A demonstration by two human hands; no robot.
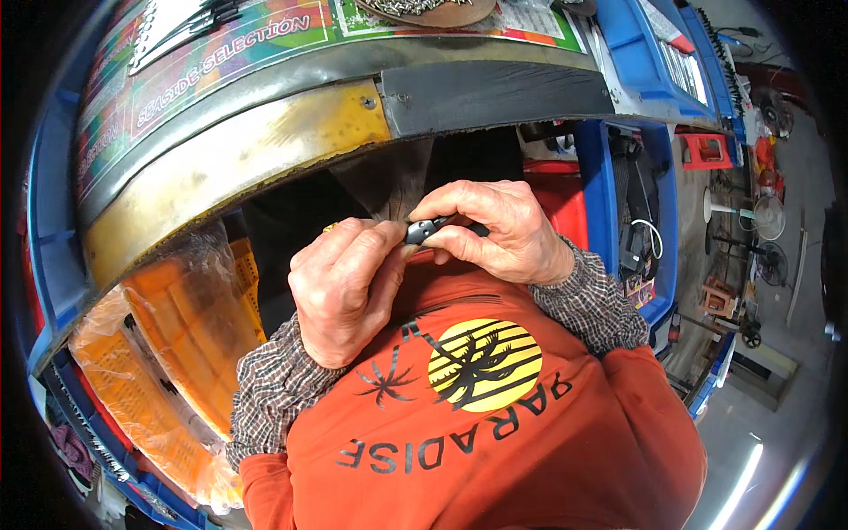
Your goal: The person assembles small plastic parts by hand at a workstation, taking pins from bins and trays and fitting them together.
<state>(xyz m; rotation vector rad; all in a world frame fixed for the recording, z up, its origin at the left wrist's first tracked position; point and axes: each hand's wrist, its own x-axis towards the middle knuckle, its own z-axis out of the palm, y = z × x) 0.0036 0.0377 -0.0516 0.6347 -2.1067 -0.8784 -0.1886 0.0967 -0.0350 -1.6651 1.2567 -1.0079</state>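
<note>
Left hand (343,281) and right hand (508,228), both pinched on small black part (424,231), 6 o'clock of bench edge (353,113), 11 o'clock of yellow disc print (485,365). 2-sided grip probably steadies it for fine work.

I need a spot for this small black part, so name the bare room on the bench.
The colourful sheet is bare between the black-and-white pieces at left, the brown dish at right and the grey bench edge nearest you. Crowded: the dish, heaped with metal parts, and the blue bin at right, with dark items.
</note>
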